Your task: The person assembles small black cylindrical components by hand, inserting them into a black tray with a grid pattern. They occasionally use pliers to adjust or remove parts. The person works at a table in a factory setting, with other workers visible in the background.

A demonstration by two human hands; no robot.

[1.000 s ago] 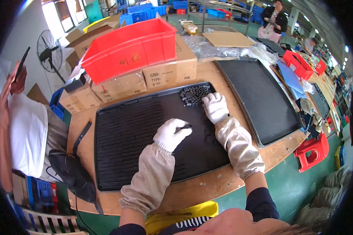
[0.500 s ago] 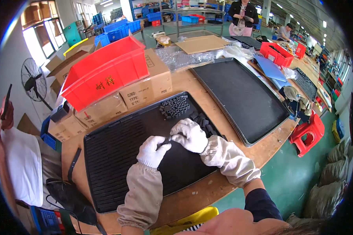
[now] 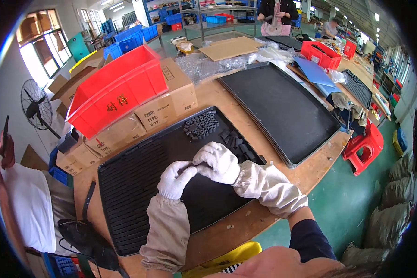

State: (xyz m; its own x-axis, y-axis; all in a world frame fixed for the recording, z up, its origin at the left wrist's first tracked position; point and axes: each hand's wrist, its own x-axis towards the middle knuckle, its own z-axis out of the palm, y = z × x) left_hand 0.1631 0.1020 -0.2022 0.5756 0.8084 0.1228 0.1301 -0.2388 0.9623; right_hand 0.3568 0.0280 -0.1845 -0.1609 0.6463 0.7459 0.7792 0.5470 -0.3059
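Head view: both gloved hands meet over the ribbed tray (image 3: 139,185), landmark for everything below.
Parts: small dark pieces in a pile (image 3: 201,126) at the tray's far end, loose ones just right of the pile.
Left hand (image 3: 175,180): over tray centre, fingers curled together, tips against the right hand; something small and dark may sit at the tips, too small to tell.
Right hand (image 3: 217,162): over tray centre-right, fingers bent down toward the left fingertips, closed rather than spread; grip contents hidden.
Handling (judgement): pieces look light, stiff, easy to drop in cotton gloves; take one by its sides with thumb and forefinger.
Arms: both forearms in beige sleeves, angled inward, wrists above the tray's near half.
Beyond tray: red bin (image 3: 118,95) on cartons.
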